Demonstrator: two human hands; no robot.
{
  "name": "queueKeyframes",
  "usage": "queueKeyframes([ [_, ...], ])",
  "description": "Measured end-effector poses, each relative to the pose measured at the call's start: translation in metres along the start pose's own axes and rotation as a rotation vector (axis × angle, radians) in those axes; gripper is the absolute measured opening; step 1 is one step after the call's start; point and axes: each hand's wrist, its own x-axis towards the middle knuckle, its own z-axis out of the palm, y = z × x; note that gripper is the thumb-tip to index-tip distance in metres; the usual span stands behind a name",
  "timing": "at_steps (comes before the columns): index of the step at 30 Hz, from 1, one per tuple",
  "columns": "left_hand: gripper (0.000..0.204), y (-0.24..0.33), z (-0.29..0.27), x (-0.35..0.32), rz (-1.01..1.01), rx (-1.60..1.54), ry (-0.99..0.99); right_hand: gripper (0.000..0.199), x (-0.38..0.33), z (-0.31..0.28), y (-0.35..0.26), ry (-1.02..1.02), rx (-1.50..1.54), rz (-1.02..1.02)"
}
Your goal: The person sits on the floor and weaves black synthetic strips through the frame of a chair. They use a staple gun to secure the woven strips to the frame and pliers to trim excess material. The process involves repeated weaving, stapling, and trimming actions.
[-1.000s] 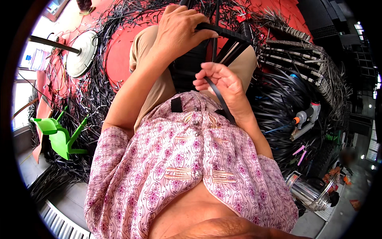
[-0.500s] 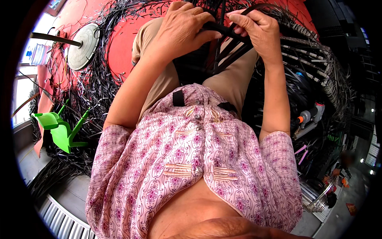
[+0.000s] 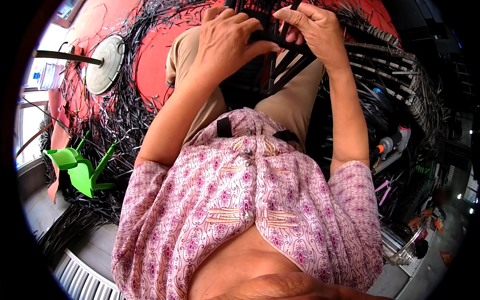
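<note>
Both hands (image 3: 270,42) grip black strips (image 3: 280,65) tightly.

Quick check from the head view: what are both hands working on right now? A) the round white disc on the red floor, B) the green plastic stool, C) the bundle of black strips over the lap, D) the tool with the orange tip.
C: the left hand and right hand both grip the black strips above the lap; the green stool sits untouched, apart from both hands.

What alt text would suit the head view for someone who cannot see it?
Both bare hands, left hand and right hand, grip a bundle of black flat strips above the person's lap. Black strip offcuts litter the red floor, beside a green plastic stool.
</note>
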Motion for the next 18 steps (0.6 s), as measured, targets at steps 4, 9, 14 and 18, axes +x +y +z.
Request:
queueKeyframes([
  [4, 0.046, -0.006, 0.005, -0.003, 0.002, -0.005, 0.031, 0.024, 0.005, 0.0, 0.001, -0.034, -0.024, 0.002],
  [9, 0.046, -0.006, 0.006, -0.003, 0.003, -0.017, 0.04, 0.025, 0.009, -0.001, 0.003, -0.058, -0.032, -0.005],
  [14, 0.045, -0.008, 0.009, -0.003, 0.01, 0.002, 0.046, 0.028, 0.016, -0.002, 0.014, -0.043, -0.027, 0.025],
  [18, 0.045, -0.005, 0.008, -0.002, 0.021, -0.037, 0.064, 0.03, 0.027, -0.007, 0.019, -0.13, -0.124, 0.09],
])
